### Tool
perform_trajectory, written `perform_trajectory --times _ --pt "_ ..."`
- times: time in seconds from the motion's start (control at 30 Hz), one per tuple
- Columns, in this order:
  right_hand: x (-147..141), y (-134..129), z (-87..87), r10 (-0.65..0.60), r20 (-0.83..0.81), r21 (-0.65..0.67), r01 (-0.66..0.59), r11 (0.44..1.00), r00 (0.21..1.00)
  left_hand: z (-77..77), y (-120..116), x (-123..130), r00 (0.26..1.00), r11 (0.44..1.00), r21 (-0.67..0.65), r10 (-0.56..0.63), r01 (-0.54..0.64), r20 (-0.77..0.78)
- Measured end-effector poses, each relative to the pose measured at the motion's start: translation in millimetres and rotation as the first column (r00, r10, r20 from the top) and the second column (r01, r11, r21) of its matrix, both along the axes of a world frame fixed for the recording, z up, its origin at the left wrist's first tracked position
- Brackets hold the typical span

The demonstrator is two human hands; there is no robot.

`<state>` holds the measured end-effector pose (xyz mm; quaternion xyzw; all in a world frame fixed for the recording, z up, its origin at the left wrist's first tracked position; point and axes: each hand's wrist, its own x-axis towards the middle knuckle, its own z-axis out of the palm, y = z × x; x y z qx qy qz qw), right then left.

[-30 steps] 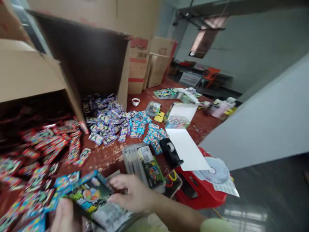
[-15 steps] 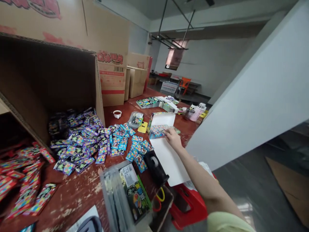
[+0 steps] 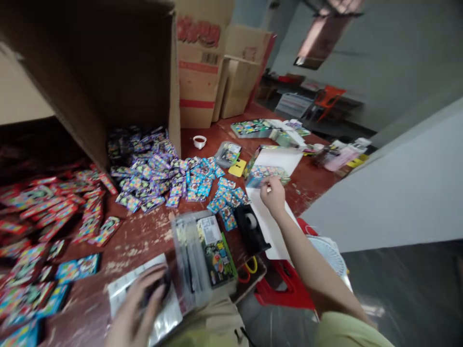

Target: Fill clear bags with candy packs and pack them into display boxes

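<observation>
My right hand point(image 3: 274, 196) has its fingers curled together at the front of an open display box point(image 3: 278, 156), whose white lid stands up. Blue packets point(image 3: 267, 172) fill the box, and whatever those fingertips pinch is hidden. A long white flap point(image 3: 269, 231) stretches toward me under my right forearm. My left hand point(image 3: 135, 303), smeared by motion, curls round a dark grey object point(image 3: 165, 284) whose kind I cannot make out. Beneath it lies a silver pouch point(image 3: 168, 315). Beside the flap stands a black tape dispenser point(image 3: 251, 233) with a white roll.
Purple packets point(image 3: 144, 178) spill from a large carton point(image 3: 175, 86); red packets point(image 3: 54, 202) and loose blue packets point(image 3: 226, 197) lie nearby. Clear plastic packaging point(image 3: 191, 260), scissors with yellow and red handles point(image 3: 249, 270), a white cup point(image 3: 199, 141) and a red stool point(image 3: 285, 289) surround the work area.
My left hand has come into view at the bottom, on the dark grey object. The view has tilted down and left. My right hand stays at the box, fingers curled.
</observation>
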<state>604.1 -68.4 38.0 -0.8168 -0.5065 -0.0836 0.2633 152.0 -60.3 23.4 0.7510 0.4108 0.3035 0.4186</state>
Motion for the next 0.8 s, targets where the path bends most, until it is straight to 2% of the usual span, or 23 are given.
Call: perform_trajectory --times 0.03,0.07,0.1,0.17,0.23,0.3,0.37,0.43,0.5,0.57,0.63,0.67,0.73,0.8 --pt "-25.4 5.5 -0.4 0.087 -0.028 -0.015 -0.087 0.996 0.996 -2.1 -10.3 11.1 0.983 0.984 0.059 -0.163 0.168 -0.079" --pt "-52.5 12.4 -1.8 0.211 -0.069 -0.043 -0.215 0.976 0.975 -6.3 -18.2 24.7 0.925 0.936 0.058 -0.331 0.347 -0.184" --pt "-79.9 20.1 -4.3 0.344 -0.124 -0.09 -0.356 0.93 0.931 -12.6 -23.8 39.0 0.858 0.882 0.064 -0.435 0.467 -0.275" --pt "-128.7 37.3 -11.5 0.512 -0.249 -0.208 -0.561 0.801 0.822 -30.0 -30.0 63.6 0.742 0.804 0.069 -0.507 0.59 -0.438" --pt "-160.4 55.2 -19.1 0.538 -0.36 -0.331 -0.644 0.69 0.762 -48.9 -33.2 77.5 0.68 0.789 0.059 -0.486 0.611 -0.55" --pt "-170.9 71.7 -23.6 0.501 -0.412 -0.413 -0.646 0.641 0.761 -64.8 -35.2 80.6 0.658 0.778 0.076 -0.47 0.624 -0.589" --pt "-165.2 84.1 -22.5 0.475 -0.447 -0.466 -0.651 0.6 0.758 -75.5 -36.1 77.8 0.662 0.767 0.104 -0.467 0.633 -0.587" --pt "-152.3 90.2 -15.4 0.468 -0.504 -0.511 -0.687 0.516 0.726 -79.8 -36.0 73.9 0.677 0.77 0.119 -0.463 0.627 -0.572" --pt "-140.4 88.6 -3.4 0.472 -0.548 -0.524 -0.724 0.449 0.69 -76.8 -35.6 71.6 0.69 0.777 0.113 -0.471 0.62 -0.549" --pt "-134.7 78.9 12.2 0.482 -0.56 -0.51 -0.739 0.439 0.673 -65.0 -35.1 71.8 0.713 0.782 0.112 -0.486 0.613 -0.506" --pt "-137.6 61.3 29.9 0.496 -0.549 -0.483 -0.74 0.468 0.672 -44.7 -34.1 74.0 0.78 0.811 0.166 -0.449 0.561 -0.436" --pt "-142.5 50.0 39.1 0.501 -0.56 -0.44 -0.75 0.494 0.659 -32.4 -33.2 75.6 0.83 0.838 0.216 -0.394 0.501 -0.395" --pt "-158.8 24.2 56.4 0.488 -0.636 -0.278 -0.768 0.577 0.597 -6.4 -30.1 78.1 0.924 0.893 0.321 -0.212 0.315 -0.317" --pt "-180.4 -1.3 69.6 0.434 -0.76 -0.064 -0.72 0.691 0.483 16.5 -26.4 77.3 0.965 0.912 0.377 -0.066 0.161 -0.252"
